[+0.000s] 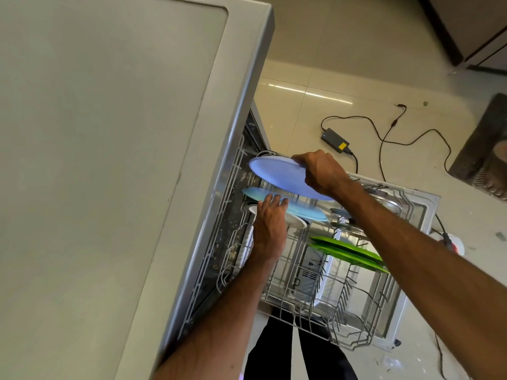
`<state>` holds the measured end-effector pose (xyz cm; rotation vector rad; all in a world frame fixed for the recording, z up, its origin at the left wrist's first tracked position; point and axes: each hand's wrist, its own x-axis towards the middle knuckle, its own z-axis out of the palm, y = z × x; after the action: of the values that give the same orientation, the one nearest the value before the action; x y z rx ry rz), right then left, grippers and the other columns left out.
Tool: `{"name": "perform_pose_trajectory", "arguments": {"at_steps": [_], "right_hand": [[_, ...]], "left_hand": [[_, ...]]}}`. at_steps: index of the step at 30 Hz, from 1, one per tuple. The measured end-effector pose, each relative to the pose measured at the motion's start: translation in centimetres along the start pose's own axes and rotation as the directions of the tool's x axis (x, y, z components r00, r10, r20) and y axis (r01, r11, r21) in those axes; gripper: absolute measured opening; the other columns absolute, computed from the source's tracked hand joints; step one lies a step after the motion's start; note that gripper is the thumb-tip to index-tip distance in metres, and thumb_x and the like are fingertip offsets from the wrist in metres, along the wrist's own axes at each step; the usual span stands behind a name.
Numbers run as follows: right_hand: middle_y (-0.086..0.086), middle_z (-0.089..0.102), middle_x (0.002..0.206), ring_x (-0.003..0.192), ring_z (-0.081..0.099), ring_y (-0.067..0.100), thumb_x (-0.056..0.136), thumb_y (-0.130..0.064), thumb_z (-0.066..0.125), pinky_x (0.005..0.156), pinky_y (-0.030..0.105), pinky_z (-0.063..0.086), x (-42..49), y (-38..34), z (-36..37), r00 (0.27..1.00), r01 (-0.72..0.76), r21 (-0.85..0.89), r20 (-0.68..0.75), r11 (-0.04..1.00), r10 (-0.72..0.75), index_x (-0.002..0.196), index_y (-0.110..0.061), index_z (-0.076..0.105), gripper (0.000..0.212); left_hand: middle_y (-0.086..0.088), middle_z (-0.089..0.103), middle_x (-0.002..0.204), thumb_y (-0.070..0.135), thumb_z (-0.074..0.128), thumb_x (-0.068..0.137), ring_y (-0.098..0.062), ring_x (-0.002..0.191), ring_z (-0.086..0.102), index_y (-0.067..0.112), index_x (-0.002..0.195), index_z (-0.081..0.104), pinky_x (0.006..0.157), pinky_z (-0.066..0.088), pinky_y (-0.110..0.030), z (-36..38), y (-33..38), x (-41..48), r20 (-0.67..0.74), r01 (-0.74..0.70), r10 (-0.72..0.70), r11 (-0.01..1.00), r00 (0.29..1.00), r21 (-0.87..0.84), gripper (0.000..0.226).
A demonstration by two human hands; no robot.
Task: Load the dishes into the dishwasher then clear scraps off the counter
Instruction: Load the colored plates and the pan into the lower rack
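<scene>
1. Right arm reaches in from the lower right of the frame; left arm comes up from bottom centre, beside the counter (96, 133) edge.
2. Right hand (319, 171) is clamped on the rim of the lavender plate (279, 176), tilted above the rack (285, 294) at frame centre. Left hand (270, 229) has its fingers extended, lying on the light blue plate (304, 209).
3. White dish (296, 221) sits just under the blue one. Two green plates (345, 250) stand in the rack, right of centre. Power adapter (335, 140) lies on the floor, upper right.
</scene>
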<state>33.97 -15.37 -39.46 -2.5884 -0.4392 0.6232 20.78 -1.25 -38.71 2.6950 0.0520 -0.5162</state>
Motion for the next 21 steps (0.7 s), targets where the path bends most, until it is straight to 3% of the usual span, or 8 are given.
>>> {"name": "perform_pose_trajectory", "arguments": {"at_steps": [3, 10, 16, 21], "right_hand": [[0.027, 0.063, 0.082, 0.074, 0.053, 0.049, 0.069, 0.009, 0.047, 0.058, 0.040, 0.039, 0.3, 0.3, -0.4, 1.000, 0.001, -0.013, 0.023, 1.000, 0.000, 0.097, -0.002, 0.064, 0.035], [0.024, 0.056, 0.069, 0.065, 0.048, 0.047, 0.066, 0.008, 0.046, 0.051, 0.037, 0.029, 0.2, 0.4, -0.3, 1.000, 0.015, 0.002, 0.014, 1.000, -0.015, 0.089, -0.001, 0.060, 0.029], [0.025, 0.067, 0.083, 0.072, 0.058, 0.046, 0.070, 0.010, 0.049, 0.057, 0.044, 0.051, -0.3, 0.6, 0.6, 0.999, 0.044, -0.013, -0.006, 0.999, -0.044, 0.108, -0.005, 0.068, 0.045], [0.022, 0.066, 0.080, 0.069, 0.059, 0.044, 0.069, 0.008, 0.050, 0.060, 0.048, 0.054, 0.3, -0.2, 1.5, 0.992, 0.103, -0.025, 0.074, 0.994, -0.101, 0.103, -0.004, 0.067, 0.039]], "left_hand": [[-0.016, 0.055, 0.145, -0.010, 0.057, 0.091, -0.034, 0.143, 0.040, 0.004, 0.140, 0.056, 0.117, 0.037, -0.046, 0.0, -0.1, 0.1, 0.006, -0.010, 0.010, 1.000, 1.000, 0.019, 0.051], [-0.016, 0.057, 0.143, -0.009, 0.060, 0.090, -0.034, 0.142, 0.042, 0.004, 0.139, 0.057, 0.116, 0.038, -0.047, -0.1, 0.0, 0.1, 0.005, -0.005, 0.005, 1.000, 1.000, 0.023, 0.050], [-0.015, 0.052, 0.147, -0.007, 0.058, 0.092, -0.033, 0.145, 0.036, 0.005, 0.142, 0.054, 0.118, 0.036, -0.045, 0.0, 0.1, 0.0, 0.012, 0.004, -0.004, 1.000, 1.000, -0.002, 0.051], [-0.016, 0.050, 0.149, -0.004, 0.057, 0.094, -0.033, 0.146, 0.035, 0.005, 0.143, 0.052, 0.119, 0.035, -0.046, -0.3, 0.2, 0.0, 0.035, 0.006, -0.006, 1.000, 0.999, -0.015, 0.051]]}}
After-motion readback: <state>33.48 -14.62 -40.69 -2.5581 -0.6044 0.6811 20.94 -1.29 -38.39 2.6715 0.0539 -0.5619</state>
